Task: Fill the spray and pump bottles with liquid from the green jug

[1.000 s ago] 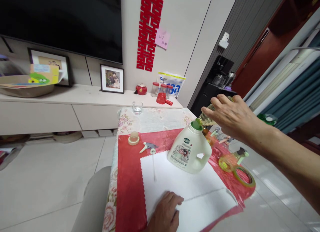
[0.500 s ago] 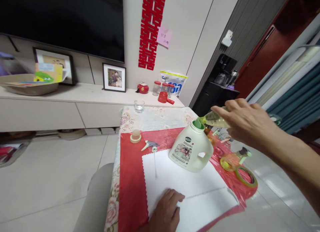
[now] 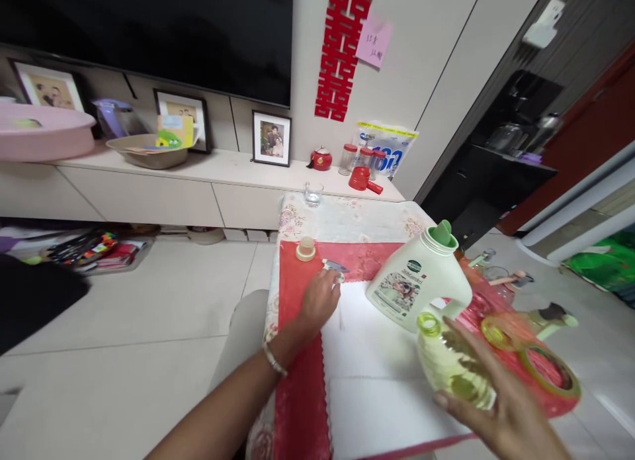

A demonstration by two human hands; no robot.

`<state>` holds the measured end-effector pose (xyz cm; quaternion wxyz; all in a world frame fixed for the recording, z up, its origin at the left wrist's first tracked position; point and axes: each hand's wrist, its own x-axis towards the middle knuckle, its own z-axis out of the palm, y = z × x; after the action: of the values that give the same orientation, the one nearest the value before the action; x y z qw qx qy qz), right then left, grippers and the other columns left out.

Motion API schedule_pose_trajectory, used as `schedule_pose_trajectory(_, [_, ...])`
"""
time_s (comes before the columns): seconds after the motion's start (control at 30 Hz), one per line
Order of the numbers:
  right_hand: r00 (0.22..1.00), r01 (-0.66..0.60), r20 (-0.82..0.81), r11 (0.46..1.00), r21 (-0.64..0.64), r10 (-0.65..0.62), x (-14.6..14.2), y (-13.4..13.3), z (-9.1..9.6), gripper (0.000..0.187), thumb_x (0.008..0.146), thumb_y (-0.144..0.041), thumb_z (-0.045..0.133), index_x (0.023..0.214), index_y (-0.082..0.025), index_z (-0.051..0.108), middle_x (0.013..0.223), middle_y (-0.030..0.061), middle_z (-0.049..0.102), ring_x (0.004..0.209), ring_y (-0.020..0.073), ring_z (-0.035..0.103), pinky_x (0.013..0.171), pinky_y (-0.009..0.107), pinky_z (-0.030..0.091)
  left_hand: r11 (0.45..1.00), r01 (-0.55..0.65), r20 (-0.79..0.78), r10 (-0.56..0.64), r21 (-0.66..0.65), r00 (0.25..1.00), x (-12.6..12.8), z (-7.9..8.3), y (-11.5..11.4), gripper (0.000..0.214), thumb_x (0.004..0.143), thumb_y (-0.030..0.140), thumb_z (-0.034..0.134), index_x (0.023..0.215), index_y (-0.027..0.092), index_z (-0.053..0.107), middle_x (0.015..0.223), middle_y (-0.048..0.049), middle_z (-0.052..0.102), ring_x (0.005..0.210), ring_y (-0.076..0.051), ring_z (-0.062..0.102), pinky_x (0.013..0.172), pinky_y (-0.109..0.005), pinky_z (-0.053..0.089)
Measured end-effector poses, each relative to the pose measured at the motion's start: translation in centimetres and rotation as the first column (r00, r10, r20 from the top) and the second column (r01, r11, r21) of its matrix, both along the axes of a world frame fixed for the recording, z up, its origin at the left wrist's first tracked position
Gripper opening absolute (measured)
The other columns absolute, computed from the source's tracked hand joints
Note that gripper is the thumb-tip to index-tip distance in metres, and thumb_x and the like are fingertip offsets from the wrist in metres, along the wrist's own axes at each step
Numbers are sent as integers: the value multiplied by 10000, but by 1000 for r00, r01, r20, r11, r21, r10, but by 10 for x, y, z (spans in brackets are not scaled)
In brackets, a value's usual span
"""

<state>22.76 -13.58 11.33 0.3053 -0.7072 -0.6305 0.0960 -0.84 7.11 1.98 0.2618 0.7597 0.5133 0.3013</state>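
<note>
My right hand (image 3: 489, 397) is closed round a small clear bottle (image 3: 446, 357) with a yellow-green neck, held upright over the white cloth (image 3: 377, 374) near the table's front. Just behind it stands a cream detergent jug (image 3: 419, 281) with a green funnel (image 3: 440, 233) in its mouth. My left hand (image 3: 320, 298) reaches across the red cloth and its fingers pinch at a spray trigger head (image 3: 335, 267) lying there. A beige cap (image 3: 305, 249) sits a little beyond that hand.
A tape roll (image 3: 550, 370) and a yellow-green ring lie on the table's right side among small bottles. A glass (image 3: 313, 194) stands at the far end. A long low cabinet (image 3: 149, 188) with framed photos, jars and a basin runs along the wall.
My right hand took the small bottle away from the funnel and lowered it in front of the jug. My left hand left the white cloth and moved forward to the spray head.
</note>
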Motion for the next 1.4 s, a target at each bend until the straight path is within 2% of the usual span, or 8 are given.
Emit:
schedule_pose_trajectory(0.2, [906,-3,-421,995,-103,-41,-50,-6,-55,900,834,-583,705,1565,-160,395,1427,121,442,1292,235,501,1006,238,521,991,-100,-53,95,-94,994,27,0,31,132,869,197,647,997,174,671,1142,-155,677,1150,-332,605,1000,-439,465])
schedule_pose_trajectory(0.37, [862,-23,-505,992,-126,-44,-67,-10,-70,934,825,-579,712,1578,-147,370,1445,134,418,1295,243,492,994,238,522,959,-170,77,192,-228,978,32,-3,35,223,768,73,671,966,173,644,1104,-144,687,1181,-331,600,1032,-444,439])
schedule_pose_trajectory(0.5, [837,1,-540,987,-163,-90,-71,-14,-79,942,810,-571,716,1584,-174,353,1469,107,395,1315,225,469,1017,224,500,921,-158,321,280,-357,905,26,0,36,256,716,67,694,934,186,630,1014,-104,696,1127,-307,626,1008,-423,458])
schedule_pose_trajectory(0.6, [845,26,-522,983,-180,-118,-74,-13,-82,941,812,-555,706,1588,-171,339,1469,103,393,1323,221,459,1033,236,486,883,-47,557,334,-467,760,21,7,30,204,742,139,703,932,165,634,851,-72,690,898,-258,689,882,-407,529])
schedule_pose_trajectory(0.73, [906,62,-403,983,-175,-129,-81,-8,-82,902,841,-571,660,1595,-201,332,1443,81,421,1322,210,457,1095,289,449,857,167,815,377,-487,440,14,22,13,100,796,240,681,816,158,627,811,-63,694,797,-193,696,859,-388,564])
schedule_pose_trajectory(0.97, [977,71,-194,991,-117,-93,-85,-8,-87,815,902,-603,607,1579,-230,351,1468,68,394,1315,230,446,1128,392,413,897,198,900,422,-396,-112,-2,46,-3,128,761,157,756,842,161,658,848,-6,698,858,-138,689,1041,-401,497])
schedule_pose_trajectory(1.17, [988,37,-148,994,-105,-52,-81,-7,-99,822,895,-575,638,1590,-273,320,1461,48,404,1285,221,478,1090,377,455,907,193,878,415,-375,-241,1,56,-13,117,782,123,752,867,158,679,923,-13,720,902,-135,691,1098,-425,463])
schedule_pose_trajectory(1.4, [966,88,-229,987,-134,-117,-88,-5,-91,811,895,-594,628,1581,-279,332,1456,31,411,1311,205,457,1112,351,435,936,174,908,343,-308,-240,-1,65,-22,143,787,133,745,913,177,696,967,-9,713,947,-132,677,1130,-420,436])
